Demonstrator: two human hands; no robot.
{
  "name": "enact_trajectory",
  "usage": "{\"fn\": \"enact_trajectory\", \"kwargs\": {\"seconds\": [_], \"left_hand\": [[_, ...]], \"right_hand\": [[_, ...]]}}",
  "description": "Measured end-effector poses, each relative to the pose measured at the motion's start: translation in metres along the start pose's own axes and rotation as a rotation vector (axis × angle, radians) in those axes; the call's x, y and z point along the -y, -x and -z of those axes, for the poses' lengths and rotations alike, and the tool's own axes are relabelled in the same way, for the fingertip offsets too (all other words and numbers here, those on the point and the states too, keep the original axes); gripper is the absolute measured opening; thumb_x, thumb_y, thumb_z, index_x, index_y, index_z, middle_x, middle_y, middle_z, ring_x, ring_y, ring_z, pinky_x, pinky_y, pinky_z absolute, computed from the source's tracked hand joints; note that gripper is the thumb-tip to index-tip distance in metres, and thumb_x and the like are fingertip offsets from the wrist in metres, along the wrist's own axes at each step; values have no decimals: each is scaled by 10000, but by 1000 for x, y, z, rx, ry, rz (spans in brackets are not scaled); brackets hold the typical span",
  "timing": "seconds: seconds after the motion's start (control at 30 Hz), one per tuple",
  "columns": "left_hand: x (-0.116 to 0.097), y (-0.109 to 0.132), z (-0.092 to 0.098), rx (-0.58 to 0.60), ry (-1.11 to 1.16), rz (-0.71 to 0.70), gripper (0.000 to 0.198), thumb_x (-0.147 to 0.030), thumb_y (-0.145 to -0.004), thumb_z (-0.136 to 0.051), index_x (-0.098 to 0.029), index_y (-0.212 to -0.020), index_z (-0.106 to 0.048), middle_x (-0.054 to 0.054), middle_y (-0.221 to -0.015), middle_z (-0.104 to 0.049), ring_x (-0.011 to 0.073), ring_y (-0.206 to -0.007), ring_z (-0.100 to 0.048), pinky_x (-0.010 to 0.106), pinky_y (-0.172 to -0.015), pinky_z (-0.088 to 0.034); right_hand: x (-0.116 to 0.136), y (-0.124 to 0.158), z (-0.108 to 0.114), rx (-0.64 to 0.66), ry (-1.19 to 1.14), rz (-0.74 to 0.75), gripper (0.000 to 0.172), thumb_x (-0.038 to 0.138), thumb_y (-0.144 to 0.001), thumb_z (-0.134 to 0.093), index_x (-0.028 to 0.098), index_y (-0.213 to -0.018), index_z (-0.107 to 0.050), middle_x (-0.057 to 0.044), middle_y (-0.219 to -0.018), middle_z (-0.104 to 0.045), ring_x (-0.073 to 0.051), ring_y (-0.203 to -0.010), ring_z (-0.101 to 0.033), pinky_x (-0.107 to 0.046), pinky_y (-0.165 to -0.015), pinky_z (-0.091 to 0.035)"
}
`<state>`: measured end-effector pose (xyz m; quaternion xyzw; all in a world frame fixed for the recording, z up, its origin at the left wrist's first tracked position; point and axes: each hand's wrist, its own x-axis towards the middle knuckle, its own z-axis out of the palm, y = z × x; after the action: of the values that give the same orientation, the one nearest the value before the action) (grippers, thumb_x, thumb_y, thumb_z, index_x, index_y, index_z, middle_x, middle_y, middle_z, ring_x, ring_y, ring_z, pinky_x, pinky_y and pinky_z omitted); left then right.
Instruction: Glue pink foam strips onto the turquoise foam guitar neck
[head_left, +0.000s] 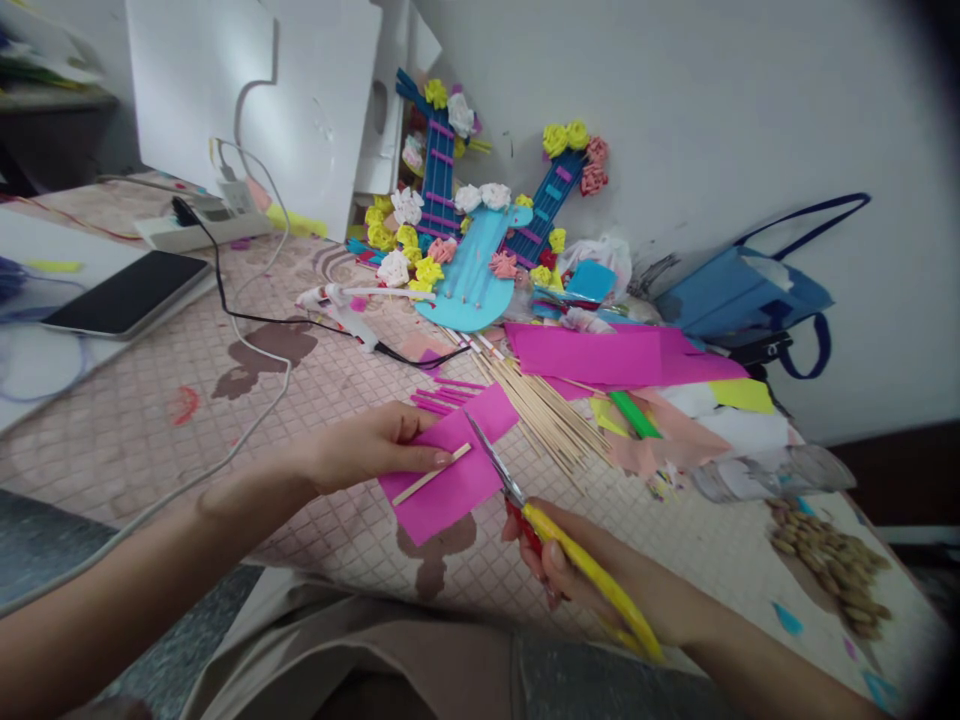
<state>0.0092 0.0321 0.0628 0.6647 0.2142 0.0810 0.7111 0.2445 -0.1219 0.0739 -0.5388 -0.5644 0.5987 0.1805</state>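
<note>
My left hand (371,447) pinches a magenta foam sheet (450,468) together with a thin wooden stick (431,475) lying on top of it. My right hand (600,585) grips yellow-and-red scissors (559,535). Their blades reach into the sheet's right edge, near its middle. Thin magenta strips (442,393) lie just beyond the sheet. A bundle of wooden skewers (551,415) fans out to the right of it.
Blue foam guitars (480,250) with paper flowers lean on the wall at the back. Magenta sheets (600,352), paper scraps, a blue bag (742,290), a glue gun (352,310) with a black cord, a tablet (124,292) and a pile of nuts (832,565) surround the patterned cloth.
</note>
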Motion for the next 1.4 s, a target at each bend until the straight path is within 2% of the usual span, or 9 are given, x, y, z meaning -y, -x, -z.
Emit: {"fn": "enact_trajectory", "kwargs": {"seconds": [0.27, 0.57, 0.87, 1.1, 1.23, 1.4], "left_hand": [[-2, 2, -1, -12, 27, 14, 303, -411, -801, -614, -143, -675, -553, -55, -555, -433, 58, -484, -326, 182, -448, -270], [-3, 1, -1, -12, 9, 4, 283, -386, -807, -611, -134, -688, -564, -53, -563, -434, 55, -493, -328, 172, -438, -256], [-7, 0, -3, 6, 91, 15, 238, -352, -807, -618, -139, -711, -574, -48, -573, -488, 57, -485, -384, 174, -452, -307], [-6, 0, 0, -6, 95, 52, 243, -374, -798, -632, -137, -752, -605, -40, -594, -535, 66, -495, -425, 190, -485, -334], [-3, 1, 2, -8, 74, 56, 263, -393, -809, -618, -135, -764, -609, -39, -592, -525, 69, -497, -416, 190, -479, -318], [-2, 0, 4, -26, 36, 25, 271, -390, -808, -616, -129, -747, -584, -41, -581, -486, 68, -502, -389, 185, -463, -287]], "right_hand": [[0, 0, 1, 12, -29, 0, 379, 542, -895, -450, 202, -1060, -472, -2, -821, -450, -121, -701, -425, -250, -645, -417], [3, -2, -1, 20, -107, -26, 388, 551, -866, -503, 203, -1034, -470, 18, -788, -414, -109, -677, -397, -238, -620, -403], [20, -7, -6, -53, -82, -87, 581, 758, -759, -430, 193, -892, -460, 48, -676, -378, -85, -550, -333, -231, -509, -357], [25, -8, -7, -137, 47, -69, 439, 635, -812, -487, 198, -787, -456, 51, -595, -397, -83, -523, -342, -220, -482, -344], [17, -9, -7, -135, 3, -87, 381, 572, -838, -489, 194, -798, -467, 54, -592, -404, -79, -507, -341, -213, -481, -336], [9, -9, -6, -114, -74, -109, 389, 580, -841, -491, 191, -836, -476, 50, -631, -412, -73, -501, -337, -204, -466, -328]]}}
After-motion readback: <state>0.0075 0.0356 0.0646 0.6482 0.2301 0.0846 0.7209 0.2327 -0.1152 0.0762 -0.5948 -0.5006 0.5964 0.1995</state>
